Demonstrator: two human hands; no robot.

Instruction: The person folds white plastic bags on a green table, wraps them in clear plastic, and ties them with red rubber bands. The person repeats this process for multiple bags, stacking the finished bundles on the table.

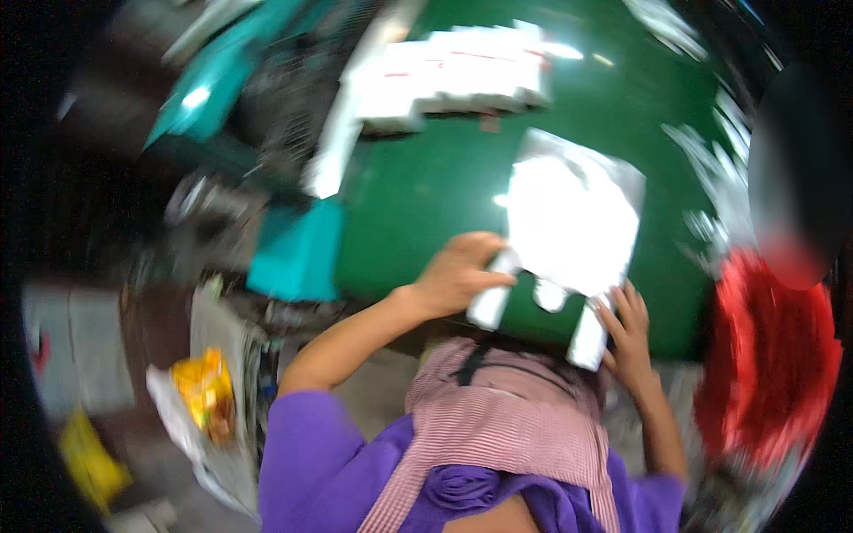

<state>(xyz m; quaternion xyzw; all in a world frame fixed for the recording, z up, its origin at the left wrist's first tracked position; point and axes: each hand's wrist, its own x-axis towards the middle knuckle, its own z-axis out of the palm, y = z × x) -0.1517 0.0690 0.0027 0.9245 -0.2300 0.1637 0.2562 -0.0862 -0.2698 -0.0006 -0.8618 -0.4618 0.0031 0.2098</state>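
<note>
A white plastic carrier bag (573, 222), or a flat stack of such bags, lies on the green tabletop (418, 204), with its two strap handles and a small rounded tab between them toward me. Its far end looks clear and shiny. My left hand (460, 274) grips the left handle between thumb and fingers at the table's near edge. At the other handle, my right hand (629, 333) has its fingers bent over the strap's outer edge, its thumb side partly hidden. Motion blur and glare hide the bag's finer details.
Several white bundles with red marks (462, 71) lie side by side at the table's far end. Clear plastic (720, 169) runs along the right side, above a red plastic heap (764, 364). Teal machinery (298, 249) stands left; a yellow packet (206, 391) sits lower left.
</note>
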